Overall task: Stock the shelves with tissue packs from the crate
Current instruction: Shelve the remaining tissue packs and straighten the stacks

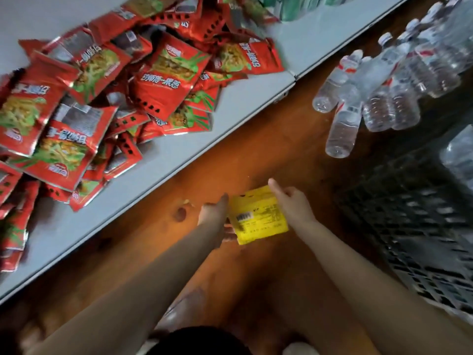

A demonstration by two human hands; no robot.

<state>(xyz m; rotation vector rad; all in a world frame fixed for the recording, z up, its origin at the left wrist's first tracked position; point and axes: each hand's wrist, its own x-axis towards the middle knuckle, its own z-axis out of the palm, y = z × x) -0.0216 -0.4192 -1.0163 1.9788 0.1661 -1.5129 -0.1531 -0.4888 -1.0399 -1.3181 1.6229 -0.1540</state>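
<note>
A flat yellow pack [258,216] with a white barcode label is held low over the brown floor, between both hands. My left hand [216,213] grips its left edge, fingers curled under it. My right hand [291,201] holds its upper right edge, thumb stretched along the top. A dark plastic crate [414,226] stands at the right, close to my right forearm. The grey shelf [179,149] runs diagonally across the upper left, above and left of the pack.
A heap of red snack packets [84,98] covers the left part of the shelf. Clear water bottles [378,90] lie in a group at the upper right, past the crate. Brown wooden floor [256,149] shows between shelf and crate.
</note>
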